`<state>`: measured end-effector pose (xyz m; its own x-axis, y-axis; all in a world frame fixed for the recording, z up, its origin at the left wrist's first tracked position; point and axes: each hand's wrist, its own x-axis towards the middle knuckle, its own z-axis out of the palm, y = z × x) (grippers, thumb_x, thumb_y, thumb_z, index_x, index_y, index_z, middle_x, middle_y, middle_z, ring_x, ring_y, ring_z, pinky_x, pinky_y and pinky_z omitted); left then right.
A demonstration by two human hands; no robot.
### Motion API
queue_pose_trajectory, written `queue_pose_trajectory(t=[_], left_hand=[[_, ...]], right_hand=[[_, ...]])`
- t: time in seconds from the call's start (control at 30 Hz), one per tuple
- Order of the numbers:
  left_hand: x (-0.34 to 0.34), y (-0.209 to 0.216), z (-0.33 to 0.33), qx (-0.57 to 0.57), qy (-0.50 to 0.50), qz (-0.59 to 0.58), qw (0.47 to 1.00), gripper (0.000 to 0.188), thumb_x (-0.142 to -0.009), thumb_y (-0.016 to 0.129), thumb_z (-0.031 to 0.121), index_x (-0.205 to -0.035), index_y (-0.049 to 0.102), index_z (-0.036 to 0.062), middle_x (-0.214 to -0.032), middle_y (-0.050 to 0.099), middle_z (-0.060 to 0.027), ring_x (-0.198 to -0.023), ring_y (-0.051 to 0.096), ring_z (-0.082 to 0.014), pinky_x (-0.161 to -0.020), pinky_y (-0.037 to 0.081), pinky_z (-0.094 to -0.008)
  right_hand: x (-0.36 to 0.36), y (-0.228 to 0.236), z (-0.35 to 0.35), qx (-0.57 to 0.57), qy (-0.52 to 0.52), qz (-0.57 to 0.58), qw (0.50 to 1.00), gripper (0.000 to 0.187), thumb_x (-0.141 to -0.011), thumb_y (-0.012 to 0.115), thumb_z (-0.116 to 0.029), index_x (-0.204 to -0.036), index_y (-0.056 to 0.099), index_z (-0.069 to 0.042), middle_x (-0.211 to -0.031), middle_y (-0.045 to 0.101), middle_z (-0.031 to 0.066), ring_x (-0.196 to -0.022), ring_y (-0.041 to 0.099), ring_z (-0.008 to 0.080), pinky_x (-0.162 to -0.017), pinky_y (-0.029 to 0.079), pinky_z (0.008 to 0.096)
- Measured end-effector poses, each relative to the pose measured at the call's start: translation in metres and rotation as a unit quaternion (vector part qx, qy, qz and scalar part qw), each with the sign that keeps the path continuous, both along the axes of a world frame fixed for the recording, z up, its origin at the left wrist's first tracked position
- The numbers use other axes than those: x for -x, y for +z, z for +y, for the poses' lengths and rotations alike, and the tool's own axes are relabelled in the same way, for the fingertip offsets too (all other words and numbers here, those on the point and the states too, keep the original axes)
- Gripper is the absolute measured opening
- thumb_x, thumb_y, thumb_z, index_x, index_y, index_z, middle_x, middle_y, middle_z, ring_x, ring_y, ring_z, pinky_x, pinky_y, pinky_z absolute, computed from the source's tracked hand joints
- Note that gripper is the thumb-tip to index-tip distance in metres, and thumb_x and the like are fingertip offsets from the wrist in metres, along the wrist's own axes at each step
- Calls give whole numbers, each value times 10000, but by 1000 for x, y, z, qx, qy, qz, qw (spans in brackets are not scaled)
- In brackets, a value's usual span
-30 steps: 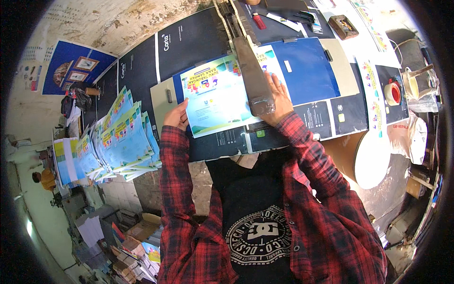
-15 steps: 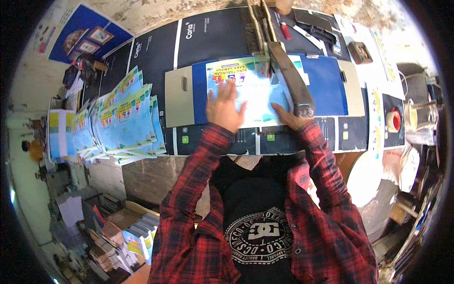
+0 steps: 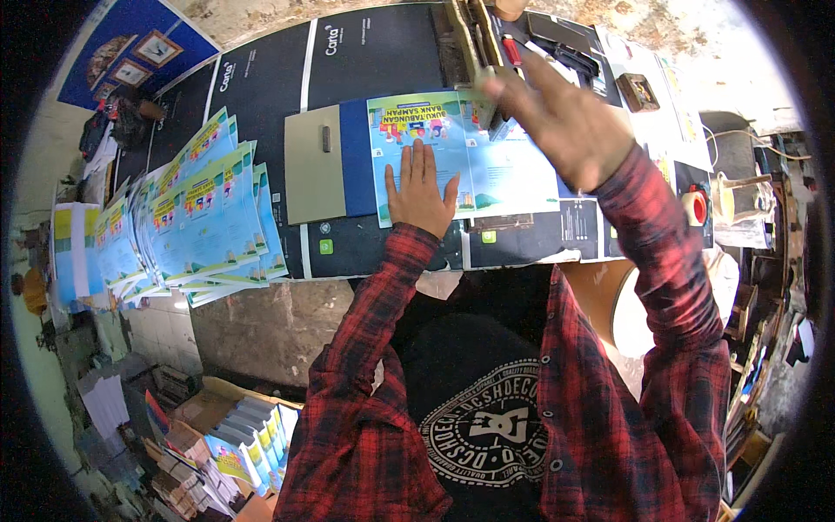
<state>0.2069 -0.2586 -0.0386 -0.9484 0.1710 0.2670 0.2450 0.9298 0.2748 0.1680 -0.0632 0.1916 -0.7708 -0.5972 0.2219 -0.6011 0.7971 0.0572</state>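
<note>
A light-blue printed booklet cover point(image 3: 513, 178) lies spread out on a blue-and-beige board point(image 3: 313, 187). My left hand point(image 3: 420, 187) rests flat on its left half, fingers spread and thumb out to the side. My right hand point(image 3: 570, 122) is lifted over the far right part of the cover, smeared by motion, with fingers stretched out and apart; nothing shows in it. Just beyond its fingertips stands a metal device with long bars point(image 3: 474, 43). Its dark lever does not show clearly; the right hand covers much of that area.
Left of the board, a fanned pile of matching printed covers point(image 3: 196, 209) overhangs the near table edge. Along the far right lie a red-handled tool point(image 3: 511, 50), a dark tray point(image 3: 561, 35) and a small box point(image 3: 637, 92). A tape roll point(image 3: 695, 209) sits at the right end.
My right hand has come off the dark lever's near end and swung up and away. My left hand has stayed flat on the cover. The view has shifted slightly.
</note>
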Motion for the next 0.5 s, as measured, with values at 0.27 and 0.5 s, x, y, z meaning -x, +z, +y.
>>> queue_pose_trajectory(t=[0.27,0.5], left_hand=[[1,3,2,-39,-3,0,999,698,-950,484,486,-1450,406,5,-1540,366,-150,-1431,326,-304,-1156,183,-542],[1,9,2,-58,-3,22,998,661,-940,525,450,-1411,453,-9,-1526,386,-165,-1419,347,-318,-1151,188,-542]], right_hand=[[-57,-69,-30,150,-199,-74,966,863,-868,659,-415,-1440,287,114,-1484,331,322,-1290,469,453,-1031,439,444],[-67,-133,-39,153,-244,7,958,1120,-691,790,-426,-1528,185,4,-1570,245,223,-1444,261,399,-1118,276,554]])
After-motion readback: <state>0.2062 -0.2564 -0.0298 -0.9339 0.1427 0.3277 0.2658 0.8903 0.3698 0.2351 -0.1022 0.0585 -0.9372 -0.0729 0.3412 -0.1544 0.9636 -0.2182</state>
